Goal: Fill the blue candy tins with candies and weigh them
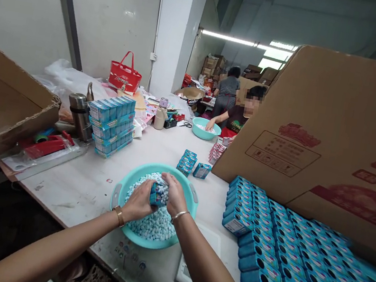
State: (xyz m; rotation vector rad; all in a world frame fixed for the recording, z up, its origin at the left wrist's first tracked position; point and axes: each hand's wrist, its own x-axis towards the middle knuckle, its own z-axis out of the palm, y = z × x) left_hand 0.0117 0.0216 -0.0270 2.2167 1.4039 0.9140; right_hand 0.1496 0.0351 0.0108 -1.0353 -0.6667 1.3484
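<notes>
My left hand (140, 202) is wrapped round small blue boxes (155, 194) above a turquoise basin (122, 180). My right hand (173, 194) is cupped against the boxes' other side, with small round white pellets (165, 192) between its palm and the boxes. More pale pellets (152, 226) fill the basin below. How many boxes I hold is hard to make out. Just beyond the basin stand several small blue boxes (187, 161) in a stack, with another blue box (202, 170) beside them.
Rows of blue boxes with dark round openings (270, 270) cover the right side, before a large carton (336, 137). A white scale (183, 275) lies under my right forearm. Wrapped box packs (111, 126) and a steel flask (80, 115) stand left. A co-worker (237, 118) reaches into another basin (203, 134).
</notes>
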